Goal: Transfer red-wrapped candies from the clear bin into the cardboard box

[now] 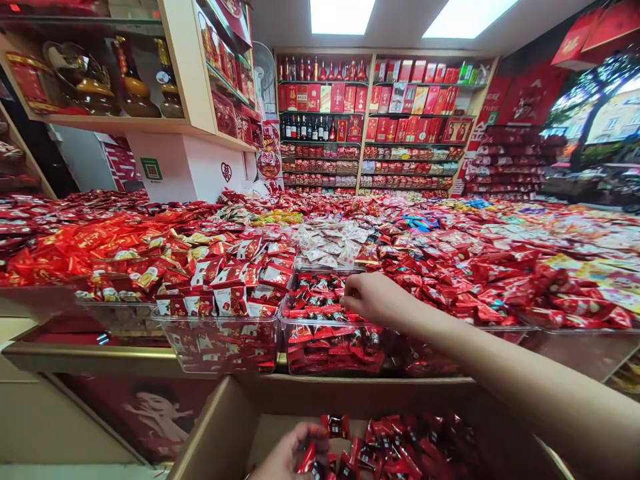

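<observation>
The right hand's fingers curled down, tips on glossy red candy packets in a clear plastic bin; whether they pinched any could not be told. Its bare forearm stretched across from the lower right. The left hand was clasped around crinkly red packets, low in an open cardboard box holding more.
</observation>
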`<state>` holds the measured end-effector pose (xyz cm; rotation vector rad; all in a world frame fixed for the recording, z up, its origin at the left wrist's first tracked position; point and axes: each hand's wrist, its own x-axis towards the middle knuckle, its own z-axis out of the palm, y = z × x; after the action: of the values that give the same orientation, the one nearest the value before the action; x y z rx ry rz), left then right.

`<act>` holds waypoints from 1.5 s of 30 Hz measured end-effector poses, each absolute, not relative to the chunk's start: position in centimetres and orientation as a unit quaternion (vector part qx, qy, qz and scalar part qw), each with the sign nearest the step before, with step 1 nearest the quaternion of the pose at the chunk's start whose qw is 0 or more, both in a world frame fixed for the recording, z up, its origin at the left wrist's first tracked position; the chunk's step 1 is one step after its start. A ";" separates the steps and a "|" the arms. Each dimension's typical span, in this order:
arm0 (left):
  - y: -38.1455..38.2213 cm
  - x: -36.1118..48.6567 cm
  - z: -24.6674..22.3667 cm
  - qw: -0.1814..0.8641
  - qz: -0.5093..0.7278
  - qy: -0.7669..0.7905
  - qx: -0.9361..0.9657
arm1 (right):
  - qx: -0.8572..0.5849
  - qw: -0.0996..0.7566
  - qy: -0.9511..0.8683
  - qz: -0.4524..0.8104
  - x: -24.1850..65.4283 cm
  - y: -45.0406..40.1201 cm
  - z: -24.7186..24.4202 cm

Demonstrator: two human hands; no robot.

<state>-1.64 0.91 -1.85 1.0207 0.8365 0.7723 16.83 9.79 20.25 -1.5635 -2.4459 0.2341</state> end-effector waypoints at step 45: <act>-0.1 -0.4 1.8 0.669 0.466 0.422 0.397 | -0.428 0.277 -0.591 0.625 15.4 2.5 2.8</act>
<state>-0.36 -0.09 1.78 0.8946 0.9505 1.0508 15.36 2.47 2.84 -1.1487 -1.5859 1.6787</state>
